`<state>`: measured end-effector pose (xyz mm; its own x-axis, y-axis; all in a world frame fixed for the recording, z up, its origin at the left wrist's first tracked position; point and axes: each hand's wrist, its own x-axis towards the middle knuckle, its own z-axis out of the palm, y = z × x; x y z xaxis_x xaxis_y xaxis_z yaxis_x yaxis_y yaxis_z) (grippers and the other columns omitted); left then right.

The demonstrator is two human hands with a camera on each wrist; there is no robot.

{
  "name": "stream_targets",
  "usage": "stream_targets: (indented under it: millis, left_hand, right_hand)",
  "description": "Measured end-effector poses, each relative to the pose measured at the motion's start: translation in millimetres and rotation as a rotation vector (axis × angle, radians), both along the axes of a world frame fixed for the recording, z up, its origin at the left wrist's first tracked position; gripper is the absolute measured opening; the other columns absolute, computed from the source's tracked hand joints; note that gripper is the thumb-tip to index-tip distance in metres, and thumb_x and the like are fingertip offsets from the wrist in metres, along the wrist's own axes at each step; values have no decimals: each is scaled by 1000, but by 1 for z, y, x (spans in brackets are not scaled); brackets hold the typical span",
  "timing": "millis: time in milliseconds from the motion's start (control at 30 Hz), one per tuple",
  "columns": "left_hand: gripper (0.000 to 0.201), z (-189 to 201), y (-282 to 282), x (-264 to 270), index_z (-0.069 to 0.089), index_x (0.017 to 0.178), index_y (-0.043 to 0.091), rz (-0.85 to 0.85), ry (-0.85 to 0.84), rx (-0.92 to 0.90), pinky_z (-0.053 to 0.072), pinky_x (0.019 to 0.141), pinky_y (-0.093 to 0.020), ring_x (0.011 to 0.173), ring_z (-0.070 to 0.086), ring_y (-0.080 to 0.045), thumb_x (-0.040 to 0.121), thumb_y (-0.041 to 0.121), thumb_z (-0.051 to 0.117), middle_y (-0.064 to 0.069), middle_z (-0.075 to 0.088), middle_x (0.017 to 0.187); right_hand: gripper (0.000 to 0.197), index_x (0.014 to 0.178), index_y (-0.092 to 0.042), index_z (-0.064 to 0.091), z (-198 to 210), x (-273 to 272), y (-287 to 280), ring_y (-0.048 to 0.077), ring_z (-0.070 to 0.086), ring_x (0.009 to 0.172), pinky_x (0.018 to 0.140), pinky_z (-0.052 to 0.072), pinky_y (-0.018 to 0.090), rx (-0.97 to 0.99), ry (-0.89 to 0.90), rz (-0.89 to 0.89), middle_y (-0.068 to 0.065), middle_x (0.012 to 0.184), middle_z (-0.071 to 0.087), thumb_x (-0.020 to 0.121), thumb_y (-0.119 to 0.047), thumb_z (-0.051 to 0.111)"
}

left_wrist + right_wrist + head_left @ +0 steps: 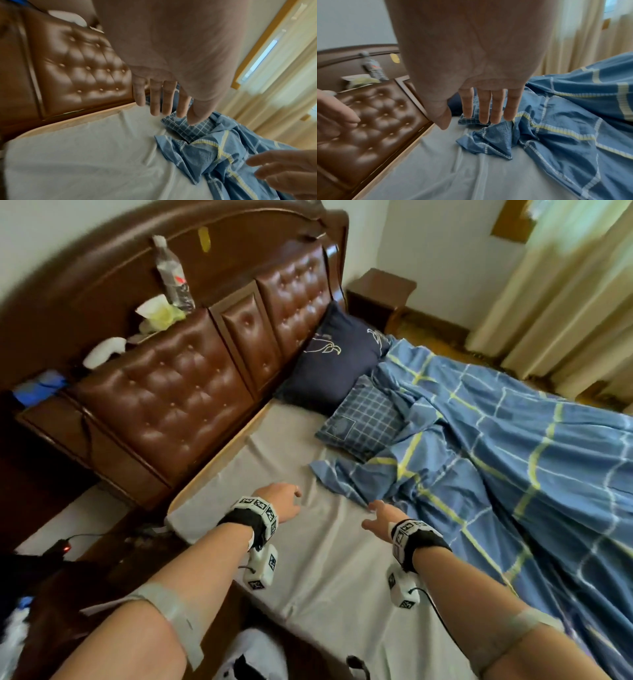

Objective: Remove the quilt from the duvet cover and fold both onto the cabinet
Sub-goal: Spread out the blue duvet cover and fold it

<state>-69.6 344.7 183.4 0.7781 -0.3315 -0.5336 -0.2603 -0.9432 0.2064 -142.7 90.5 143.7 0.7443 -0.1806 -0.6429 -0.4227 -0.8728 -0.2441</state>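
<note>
A blue plaid duvet cover (507, 474) with yellow and white stripes lies rumpled over the right side of the bed, its loose corner (346, 477) flat on the grey sheet. The quilt inside is hidden. My left hand (284, 501) hovers over the sheet left of that corner, fingers (155, 100) straight, holding nothing. My right hand (380, 517) reaches out just short of the cover's corner (488, 142), its fingers (485, 108) straight and empty. The left hand shows at the edge of the right wrist view (335, 116).
A grey sheet (329, 559) covers the mattress. Two dark blue pillows (335, 361) (363, 419) lie against the brown tufted headboard (164, 395), whose ledge carries a bottle (171, 275) and tissues. A brown nightstand (380, 292) stands at the far corner, curtains (565, 302) to the right.
</note>
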Motion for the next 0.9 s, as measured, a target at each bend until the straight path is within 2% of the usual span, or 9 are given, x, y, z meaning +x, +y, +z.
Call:
stream_targets:
  millis: [200, 300, 367, 533, 633, 667, 733, 800, 900]
  left_hand:
    - [56, -54, -23, 130, 44, 142, 31, -217, -24, 13, 41, 104, -39, 131, 43, -21, 88, 39, 56, 3, 44, 145]
    - [60, -109, -39, 175, 42, 143, 30, -280, 27, 13, 40, 106, -41, 131, 43, -22, 86, 38, 57, 3, 43, 144]
    - [62, -152, -50, 200, 41, 143, 30, -289, 17, 18, 40, 104, -41, 130, 43, -23, 84, 37, 59, 3, 43, 143]
    - [70, -279, -86, 234, 34, 146, 29, -338, 10, 45, 37, 105, -39, 133, 39, -25, 82, 30, 61, 2, 36, 149]
    - [80, -342, -109, 241, 26, 150, 32, -406, 4, 79, 35, 109, -41, 137, 31, -25, 81, 28, 66, 2, 21, 158]
    - [85, -363, -118, 242, 22, 152, 34, -413, 22, 87, 34, 110, -43, 140, 26, -27, 81, 27, 69, 1, 14, 160]
    - [93, -396, -132, 241, 17, 154, 36, -403, 55, 79, 36, 109, -47, 141, 21, -30, 80, 25, 71, -1, 5, 161]
    - [81, -414, -148, 239, 26, 152, 32, -417, 22, 51, 40, 105, -45, 134, 29, -32, 83, 20, 67, -5, 21, 154]
    - [42, -409, -162, 241, 52, 133, 19, -400, -65, 17, 44, 96, -42, 119, 46, -30, 91, 12, 51, -9, 50, 128]
  right_hand:
    - [64, 141, -22, 43, -45, 105, 7, 32, 54, 120, 97, 47, 41, -30, 78, -81, 10, 132, 57, 85, -49, 60]
    - [70, 140, -27, 43, -96, 150, 0, 33, 54, 118, 98, 48, 45, -18, 133, -86, 9, 134, 55, 79, -55, 62]
    - [74, 144, -27, 38, -137, 176, -5, 33, 50, 125, 101, 45, 48, -18, 171, -91, 9, 140, 50, 81, -54, 64]
    - [79, 150, -23, 29, -260, 210, -24, 34, 32, 139, 109, 37, 49, -19, 208, -139, 10, 151, 37, 85, -47, 66]
    - [83, 150, -26, 22, -324, 213, -29, 33, 25, 141, 109, 33, 51, -43, 136, -214, 6, 156, 22, 83, -45, 68]
    - [80, 149, -28, 24, -343, 212, -31, 32, 25, 140, 108, 33, 51, -64, 87, -257, 5, 155, 22, 83, -43, 67]
    - [59, 140, -29, 39, -371, 212, -35, 31, 32, 134, 106, 33, 51, -118, -24, -322, 5, 146, 34, 86, -37, 62]
    - [35, 127, -24, 52, -383, 213, -45, 32, 40, 125, 102, 36, 48, -143, -90, -371, 8, 134, 45, 93, -30, 53]
    - [25, 115, -20, 56, -375, 212, -60, 36, 52, 113, 91, 42, 43, -46, -140, -399, 13, 121, 58, 94, -31, 53]
